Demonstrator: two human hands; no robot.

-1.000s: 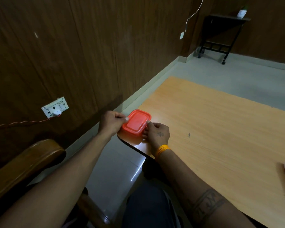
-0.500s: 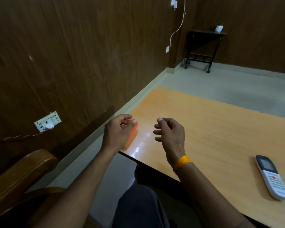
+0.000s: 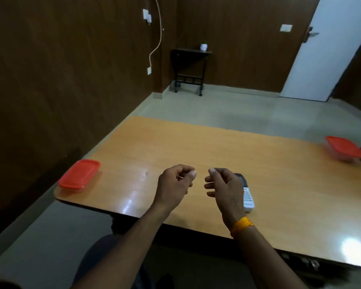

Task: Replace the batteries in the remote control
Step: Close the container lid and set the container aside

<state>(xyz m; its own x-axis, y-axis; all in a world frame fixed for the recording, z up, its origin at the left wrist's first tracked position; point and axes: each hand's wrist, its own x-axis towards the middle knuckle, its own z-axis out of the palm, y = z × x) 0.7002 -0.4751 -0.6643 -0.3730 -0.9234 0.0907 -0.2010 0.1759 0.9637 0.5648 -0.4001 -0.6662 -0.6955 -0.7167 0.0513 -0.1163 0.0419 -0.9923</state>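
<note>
Hands are hovering side by side above the near middle of the table [image 3: 196, 142], neither one gripping anything. The left hand [image 3: 173, 189] is curling loosely, its fingers folding toward the palm with the thumb tip lying near the index fingertip; nothing is showing between them. The right hand [image 3: 225, 190] is hanging half open, fingers bent and slightly apart, thumb pointing toward the left hand. A small gap is separating the two hands. An orange band [image 3: 241, 225] is circling the right wrist.

The remote [image 3: 247, 197] is lying flat on the table just beyond and to the right of the right hand, which is partly covering it; its dark upper end and white keypad end are showing past the knuckles. Whether the hand is touching it cannot be told. No batteries are showing.

A red box [image 3: 79, 174] is sitting closed, well to the left of the left hand, at the table's near left corner. A second red box [image 3: 345, 150] is resting far to the right of the right hand, by the table's right edge. A dark side table [image 3: 189, 67] is standing against the wall well beyond both hands, and a white door [image 3: 325, 49] is showing beyond and to the right.
</note>
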